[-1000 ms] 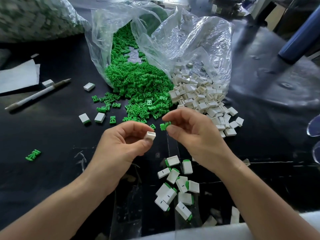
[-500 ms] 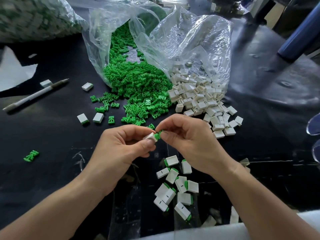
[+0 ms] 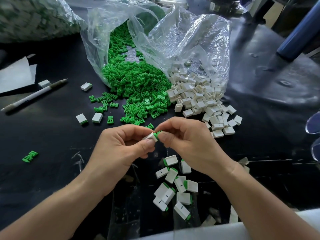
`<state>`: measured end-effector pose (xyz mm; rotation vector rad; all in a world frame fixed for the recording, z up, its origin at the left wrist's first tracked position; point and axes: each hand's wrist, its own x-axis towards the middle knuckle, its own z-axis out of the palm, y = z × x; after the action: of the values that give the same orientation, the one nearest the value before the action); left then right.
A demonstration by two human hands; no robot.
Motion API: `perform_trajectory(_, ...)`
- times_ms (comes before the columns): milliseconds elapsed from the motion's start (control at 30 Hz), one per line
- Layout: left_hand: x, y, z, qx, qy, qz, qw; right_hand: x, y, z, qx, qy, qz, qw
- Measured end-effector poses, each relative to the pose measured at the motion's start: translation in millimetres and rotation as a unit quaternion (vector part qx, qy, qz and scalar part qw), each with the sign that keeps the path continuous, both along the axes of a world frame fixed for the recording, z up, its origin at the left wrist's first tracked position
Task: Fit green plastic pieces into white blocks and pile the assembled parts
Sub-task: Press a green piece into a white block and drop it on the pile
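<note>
Green plastic shows between the two thumbs: the green piece [image 3: 158,134] is pinched between finger and thumb of the right hand [image 3: 187,146], and its end meets the open mouth of the white block [image 3: 150,136], which the left hand [image 3: 121,153] grips between thumb and curled fingers. How far the piece has gone in is hard to tell, since the hands cover the joint. To seat it well, I judge, the block should be held steady with its opening facing the right hand, the piece lined up square to the slot and pushed straight in until only a green edge shows, as on the finished ones. Just below the hands, nearer the person, the pile of assembled parts [image 3: 174,187] lies on the dark counter [image 3: 52,135]. Beyond the hands the loose green pieces [image 3: 138,90] spill from a clear bag [image 3: 181,40], with the empty white blocks [image 3: 199,99] touching them on the right. A pen [image 3: 34,95] lies well off to the left.
</note>
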<state>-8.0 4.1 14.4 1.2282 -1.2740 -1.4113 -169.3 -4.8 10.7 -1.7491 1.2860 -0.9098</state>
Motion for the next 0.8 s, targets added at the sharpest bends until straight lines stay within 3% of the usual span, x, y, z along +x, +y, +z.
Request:
perform_trajectory(233, -1, 1, 2, 0.035, 0.023, -0.011, 0.999, 3, 2, 4, -0.014, 0.093, 0.033, 0.995)
perform_trajectory(400, 1, -1, 4, 0.050, 0.028, -0.022, 0.998, 3, 3, 4, -0.017, 0.114, 0.059, 0.992)
perform_trajectory(800, 4, 2, -4, -0.051, -0.114, -0.083, 0.989, 1, 7, 11, -0.118, 0.274, 0.139, 0.944)
